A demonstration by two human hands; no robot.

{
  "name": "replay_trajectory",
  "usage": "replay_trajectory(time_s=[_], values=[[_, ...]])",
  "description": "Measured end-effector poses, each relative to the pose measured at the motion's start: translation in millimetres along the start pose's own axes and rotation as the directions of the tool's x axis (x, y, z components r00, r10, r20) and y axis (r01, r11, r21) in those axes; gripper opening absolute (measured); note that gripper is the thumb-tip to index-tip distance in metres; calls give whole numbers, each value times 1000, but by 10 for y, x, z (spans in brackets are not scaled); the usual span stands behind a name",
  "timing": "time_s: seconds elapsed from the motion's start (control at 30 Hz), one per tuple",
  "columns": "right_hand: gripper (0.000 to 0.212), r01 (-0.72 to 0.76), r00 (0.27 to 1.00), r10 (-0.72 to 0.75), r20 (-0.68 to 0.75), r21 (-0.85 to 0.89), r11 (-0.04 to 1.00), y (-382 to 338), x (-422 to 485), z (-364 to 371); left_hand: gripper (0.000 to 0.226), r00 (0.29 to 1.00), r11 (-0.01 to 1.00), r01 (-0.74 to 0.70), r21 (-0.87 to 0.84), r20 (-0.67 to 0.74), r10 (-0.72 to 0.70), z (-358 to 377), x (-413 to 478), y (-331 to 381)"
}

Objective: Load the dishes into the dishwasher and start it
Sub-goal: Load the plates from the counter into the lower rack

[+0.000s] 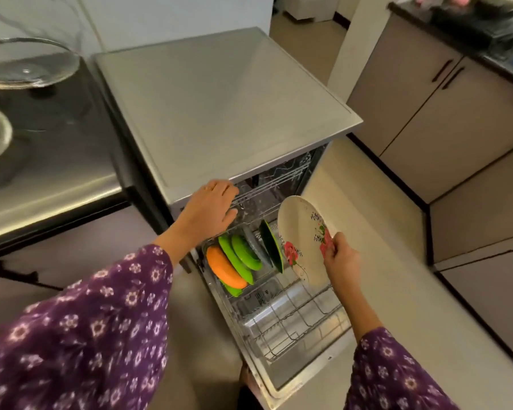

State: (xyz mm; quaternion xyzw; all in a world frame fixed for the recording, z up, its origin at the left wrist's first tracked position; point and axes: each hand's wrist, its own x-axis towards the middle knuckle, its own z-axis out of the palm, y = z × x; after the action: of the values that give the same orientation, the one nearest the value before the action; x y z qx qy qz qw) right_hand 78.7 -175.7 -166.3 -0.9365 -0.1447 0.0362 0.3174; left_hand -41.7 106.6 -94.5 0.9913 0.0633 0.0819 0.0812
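Observation:
The silver dishwasher [219, 108] stands open, its door [305, 377] folded down and the lower rack [296, 321] pulled out. An orange plate [222, 269], two green plates [243, 253] and a dark green plate [271, 247] stand upright at the rack's back. My right hand [339, 258] grips a white plate with red flowers [304, 235] by its lower edge, tilted upright just above the rack, right of the dark green plate. My left hand [209, 208] rests on the front of the upper rack [267, 184], fingers curled over its edge.
A black stove [57, 137] with a glass lid [27, 63] and a steel pan stands to the left. Beige cabinets [427, 108] with dark handles line the right side. Tan floor lies between the dishwasher and the cabinets.

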Motion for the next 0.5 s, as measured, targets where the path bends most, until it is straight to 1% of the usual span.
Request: replay_trajectory(time_s=[0.07, 0.17, 0.3, 0.5], values=[[18, 15, 1000, -15, -2, -12, 1000, 142, 195, 146, 41, 996, 996, -79, 29, 43, 78, 75, 344, -49], [8, -4, 999, 7, 42, -76, 997, 356, 533, 430, 43, 982, 983, -173, 66, 86, 167, 205, 833, -188], [10, -10, 990, 35, 138, -174, 985, 600, 939, 839, 47, 958, 962, -265, 64, 128, 255, 341, 1268, -336], [22, -62, 959, 137, 248, -289, 955, 849, 1405, 1465, 39, 945, 948, -318, -8, 73, 318, 521, 1396, -443]])
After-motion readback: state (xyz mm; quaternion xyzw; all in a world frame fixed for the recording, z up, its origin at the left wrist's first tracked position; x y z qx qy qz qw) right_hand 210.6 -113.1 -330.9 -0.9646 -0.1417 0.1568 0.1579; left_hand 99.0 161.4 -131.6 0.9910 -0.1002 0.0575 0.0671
